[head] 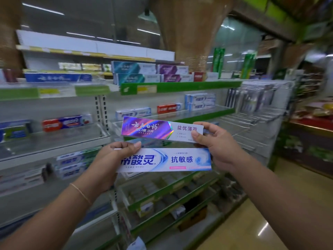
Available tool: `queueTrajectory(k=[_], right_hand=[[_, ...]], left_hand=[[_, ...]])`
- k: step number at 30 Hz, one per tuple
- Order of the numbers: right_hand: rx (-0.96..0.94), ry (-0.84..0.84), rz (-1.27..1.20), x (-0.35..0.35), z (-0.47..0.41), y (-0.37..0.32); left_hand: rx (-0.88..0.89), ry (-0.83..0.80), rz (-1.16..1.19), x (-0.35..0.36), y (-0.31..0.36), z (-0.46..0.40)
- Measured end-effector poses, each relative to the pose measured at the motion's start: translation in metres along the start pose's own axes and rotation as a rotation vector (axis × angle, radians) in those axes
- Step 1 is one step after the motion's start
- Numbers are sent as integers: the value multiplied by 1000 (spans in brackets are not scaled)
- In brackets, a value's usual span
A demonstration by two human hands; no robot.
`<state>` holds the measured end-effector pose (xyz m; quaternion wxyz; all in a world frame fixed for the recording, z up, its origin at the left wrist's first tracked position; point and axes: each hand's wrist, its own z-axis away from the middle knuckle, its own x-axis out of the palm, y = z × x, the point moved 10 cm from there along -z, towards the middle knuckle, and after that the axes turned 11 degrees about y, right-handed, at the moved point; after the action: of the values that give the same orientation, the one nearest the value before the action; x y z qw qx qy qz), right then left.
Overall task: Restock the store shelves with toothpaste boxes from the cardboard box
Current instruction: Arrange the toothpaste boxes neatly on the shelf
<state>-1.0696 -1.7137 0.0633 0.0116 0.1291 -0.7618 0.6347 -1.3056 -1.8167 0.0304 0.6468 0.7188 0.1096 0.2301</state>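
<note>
Head view: two toothpaste boxes are held up in front of the shelves [178,86], one in each hand, both lying lengthwise and close to level.

The right hand [214,143] pinches the purple box [149,129] at its white right end. The thumb lies across the front face and the fingers curl over the top edge and behind, so the grip closes on that end only. From the hand, the rest of the box runs out toward 9 o'clock, its far end tipped slightly upward, and the holographic purple part hangs free of any support.

The left hand [111,159] holds the white and blue box [173,159] at its left end. The thumb reaches over the top edge near the corner while the palm and fingers wrap behind, hidden by the carton. This box runs out from the hand toward 3 o'clock, and its right end sits just in front of the right wrist; whether it touches the wrist cannot be told.

The purple box sits at 12 o'clock from the white and blue one, with a narrow gap between them. A thin bracelet [81,193] circles the left wrist.

Behind the boxes, the green-edged shelves carry other toothpaste cartons, blurred. At 3 o'clock, a wire rack [252,121] holds hanging packets
</note>
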Motion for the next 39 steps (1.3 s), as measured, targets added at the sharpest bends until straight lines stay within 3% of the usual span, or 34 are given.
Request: queueTrajectory(k=[12,21,29,39], right_hand=[[-48,169,57,-89,-94,-11],[-95,214,81,-111,-213,-31],[-129,114,41,-99,-294,-55],[-168,-73,6,-69,-382,-95]], left_hand=[[-35,-158,28,123,-15,-108],[16,-163,60,186,5,-209],[151,-125,67,209,44,-255],[280,42,-39,223,99,-279]])
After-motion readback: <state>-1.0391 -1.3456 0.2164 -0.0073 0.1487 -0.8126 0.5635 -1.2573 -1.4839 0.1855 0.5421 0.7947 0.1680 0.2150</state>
